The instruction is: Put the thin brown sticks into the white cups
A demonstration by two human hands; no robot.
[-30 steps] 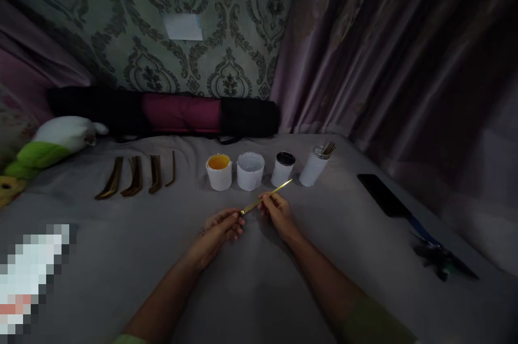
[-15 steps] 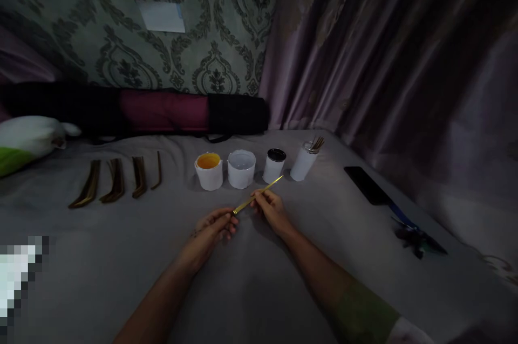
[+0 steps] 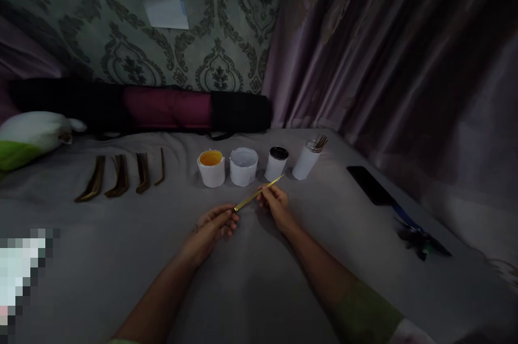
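A thin gold stick (image 3: pixel 249 201) spans between both hands over the grey sheet (image 3: pixel 251 279). My left hand (image 3: pixel 212 228) pinches its near end with curled fingers. My right hand (image 3: pixel 275 205) grips it further up, and the tip points toward the cups. Just beyond stand a white cup with yellow contents (image 3: pixel 211 167), a white cup with pale contents (image 3: pixel 243 166), a black-topped white cup (image 3: pixel 277 163) and a tilted white holder with more gold sticks (image 3: pixel 306 158).
Several bent gold strips (image 3: pixel 120 176) lie in a row at the left. A black and maroon roll (image 3: pixel 162 108) lies along the patterned wall. A plush toy (image 3: pixel 28 136) sits far left. A dark phone (image 3: pixel 370 185) and a blue-handled tool (image 3: pixel 416 233) lie right, beside the curtain.
Both hands and the stick stay together in the same grip. The view has shifted slightly; nothing on the sheet has moved.
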